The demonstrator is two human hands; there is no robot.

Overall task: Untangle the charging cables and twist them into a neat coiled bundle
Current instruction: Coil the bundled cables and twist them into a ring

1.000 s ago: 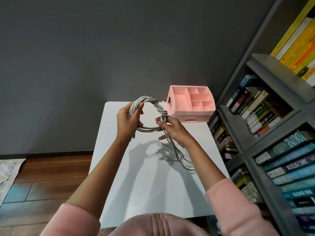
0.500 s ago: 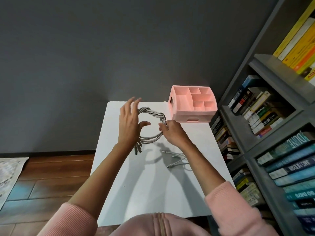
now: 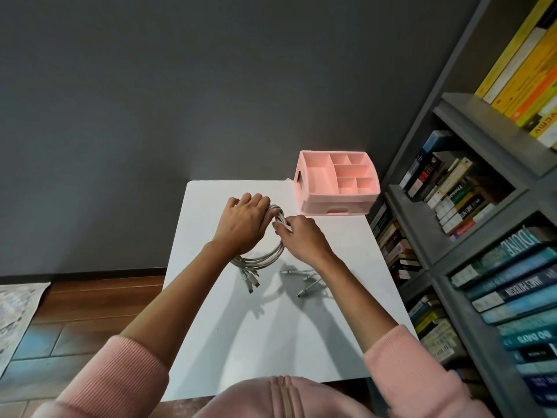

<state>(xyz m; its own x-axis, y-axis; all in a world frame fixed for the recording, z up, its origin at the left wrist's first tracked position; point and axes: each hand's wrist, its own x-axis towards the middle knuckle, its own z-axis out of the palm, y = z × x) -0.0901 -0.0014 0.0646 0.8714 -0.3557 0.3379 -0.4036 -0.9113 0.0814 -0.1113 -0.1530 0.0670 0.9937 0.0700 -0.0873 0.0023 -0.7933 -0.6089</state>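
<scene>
Cables [image 3: 265, 258] in twisted, whitish coil

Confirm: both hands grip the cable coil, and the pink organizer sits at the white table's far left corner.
Not left: the head view shows the pink organizer at the table's far right corner. Left hand and right hand do grip the cable coil.

Home study: packed bookshelf [image 3: 470, 212], small white table [image 3: 241, 342], wood floor [image 3: 90, 300].
</scene>
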